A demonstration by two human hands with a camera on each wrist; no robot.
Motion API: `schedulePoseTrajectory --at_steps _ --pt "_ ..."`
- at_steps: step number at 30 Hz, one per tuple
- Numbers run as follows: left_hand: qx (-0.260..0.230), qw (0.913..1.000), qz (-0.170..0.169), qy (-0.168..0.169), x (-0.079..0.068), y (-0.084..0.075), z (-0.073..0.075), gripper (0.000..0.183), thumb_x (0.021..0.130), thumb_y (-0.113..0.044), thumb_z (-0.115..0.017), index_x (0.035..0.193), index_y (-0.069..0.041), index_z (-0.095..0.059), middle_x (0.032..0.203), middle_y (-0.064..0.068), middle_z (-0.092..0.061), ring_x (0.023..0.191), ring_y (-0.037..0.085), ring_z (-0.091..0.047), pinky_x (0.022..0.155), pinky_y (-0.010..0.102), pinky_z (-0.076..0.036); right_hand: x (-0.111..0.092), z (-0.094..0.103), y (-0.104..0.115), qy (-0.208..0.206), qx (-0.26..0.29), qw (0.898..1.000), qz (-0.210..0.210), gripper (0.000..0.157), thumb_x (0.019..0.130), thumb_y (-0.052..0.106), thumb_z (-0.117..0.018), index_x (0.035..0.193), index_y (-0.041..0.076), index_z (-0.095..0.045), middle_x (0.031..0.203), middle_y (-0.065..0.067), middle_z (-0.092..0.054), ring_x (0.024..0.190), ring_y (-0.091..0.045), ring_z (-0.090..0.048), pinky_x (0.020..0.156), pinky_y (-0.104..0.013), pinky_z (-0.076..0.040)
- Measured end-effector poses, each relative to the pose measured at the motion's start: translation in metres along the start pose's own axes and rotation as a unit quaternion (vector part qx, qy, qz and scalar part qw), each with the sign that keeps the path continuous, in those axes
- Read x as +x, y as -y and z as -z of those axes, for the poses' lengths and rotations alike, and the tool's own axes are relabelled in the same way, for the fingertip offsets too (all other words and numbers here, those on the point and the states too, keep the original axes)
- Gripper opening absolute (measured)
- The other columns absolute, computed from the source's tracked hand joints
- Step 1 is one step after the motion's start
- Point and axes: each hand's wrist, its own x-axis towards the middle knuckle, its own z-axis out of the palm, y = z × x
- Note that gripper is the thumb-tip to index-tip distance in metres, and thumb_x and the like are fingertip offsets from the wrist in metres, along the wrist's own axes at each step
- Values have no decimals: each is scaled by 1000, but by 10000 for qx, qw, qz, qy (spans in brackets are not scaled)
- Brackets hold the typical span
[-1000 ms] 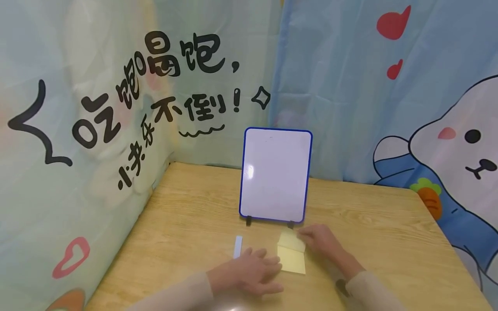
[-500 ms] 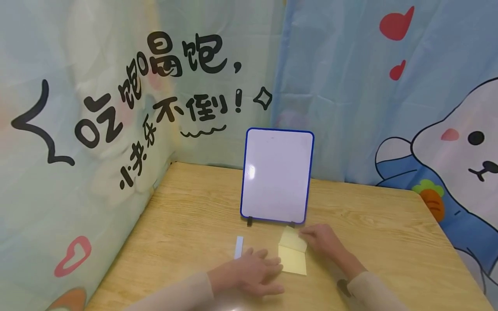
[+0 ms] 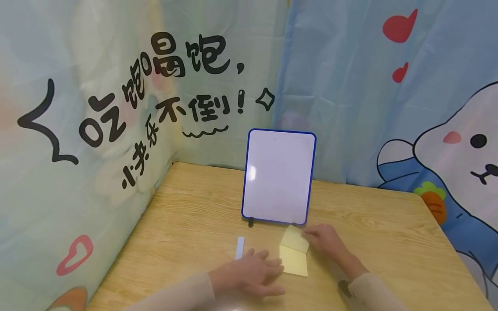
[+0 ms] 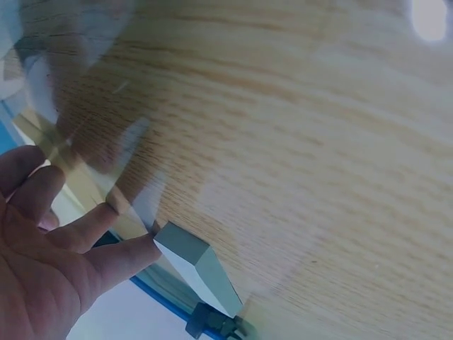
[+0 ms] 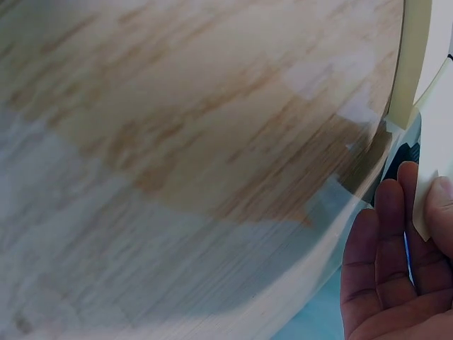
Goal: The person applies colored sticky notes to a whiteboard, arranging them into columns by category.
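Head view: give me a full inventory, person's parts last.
Whiteboard: 1, white with blue frame, standing on the table
Board feet: 2, black, under the board; the right one mostly hidden
Sticky-note pad: 1, pale yellow, before the board's right side, top sheet lifted
Block: 1, whitish, left of the pad
Table: 1, light wood, underneath
Backdrop: pieces uncountable, pale green and blue, behind and at the left
Printed lettering: several characters, black, backdrop's left part
Printed animal: 1, white and blue, far right
Printed carrot: 1, orange and green, on the animal
Sleeves: 2, beige, lower edge
Left hand: 1, bare, by the pad's left edge
Right hand: 1, bare, pinching the lifted sheet
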Motion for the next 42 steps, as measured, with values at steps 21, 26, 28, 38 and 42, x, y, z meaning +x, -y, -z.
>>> schedulePoseTrajectory --at_steps 21,26,28,38,42 --pt "11 10000 -8 12 3 1 -4 72 96 -73 -23 151 -29 -40 159 -10 -36 146 30 -34 111 63 -34 -8 9 -10 -180 43 9984 -533 15 89 8 -69 98 1 -78 98 -18 -76 93 -39 -72 84 -52 -56" --pt "-66 10000 44 38 1 -2 -1 72 96 -73 -23 151 -29 -41 159 -10 -36 147 31 -33 112 63 -33 -9 16 -9 -243 140 9963 -817 16 91 9 -67 100 2 -78 101 -18 -75 97 -39 -71 86 -52 -56" --pt "-94 9999 66 54 0 -2 -1 72 96 -73 -24 151 -30 -40 159 -10 -35 147 31 -33 112 63 -32 -9 20 -9 -223 237 9951 -937 16 91 8 -67 101 1 -78 103 -18 -75 99 -40 -71 86 -53 -55" --pt "-142 9998 107 -4 4 1 -6 71 96 -73 -20 151 -32 -40 159 -11 -35 147 33 -33 113 63 -31 -10 30 -3 -1 363 9962 -787 18 91 3 -66 106 -4 -75 107 -23 -73 102 -41 -69 87 -52 -56" --pt "-209 9996 172 -23 2 -2 -3 70 97 -72 -22 150 -32 -41 158 -11 -36 146 33 -34 114 62 -30 -8 35 -3 122 283 9974 -645 20 92 2 -64 108 -5 -73 106 -22 -74 98 -38 -71 86 -51 -56"
